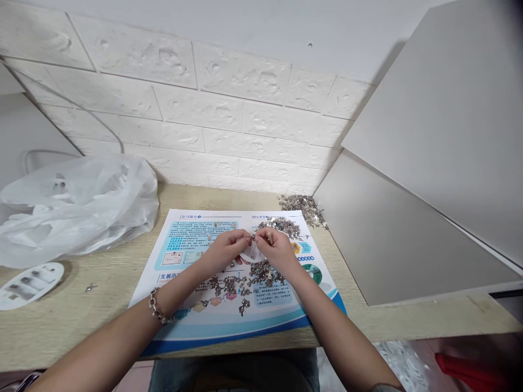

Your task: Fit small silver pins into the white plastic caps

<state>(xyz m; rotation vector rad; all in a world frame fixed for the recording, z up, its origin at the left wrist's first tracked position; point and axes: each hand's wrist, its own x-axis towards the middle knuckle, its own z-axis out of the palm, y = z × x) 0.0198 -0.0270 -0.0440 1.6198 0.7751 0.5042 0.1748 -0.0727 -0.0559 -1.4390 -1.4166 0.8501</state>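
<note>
A white plastic piece point(251, 253) is held between my two hands over the printed sheet. My left hand point(227, 248) is closed on its left side, thumb and finger pressed together at the upper edge. My right hand point(276, 249) is closed in a pinch at the same edge, where a small metal part point(253, 237) shows between the fingertips. The fingers partly hide both pieces. Below the hands, loose small metal clips point(229, 284) are scattered on the printed sheet point(196, 321). A denser heap of metal clips point(286, 226) lies just beyond my right hand.
A plastic bag point(81, 207) of white pieces stands at the left. In front of it lies an oval white plastic piece point(31, 285) with metal parts, beside a single clip point(90, 287). Another metal heap point(302, 209) sits by the wall. Grey panels point(408, 228) bound the right side.
</note>
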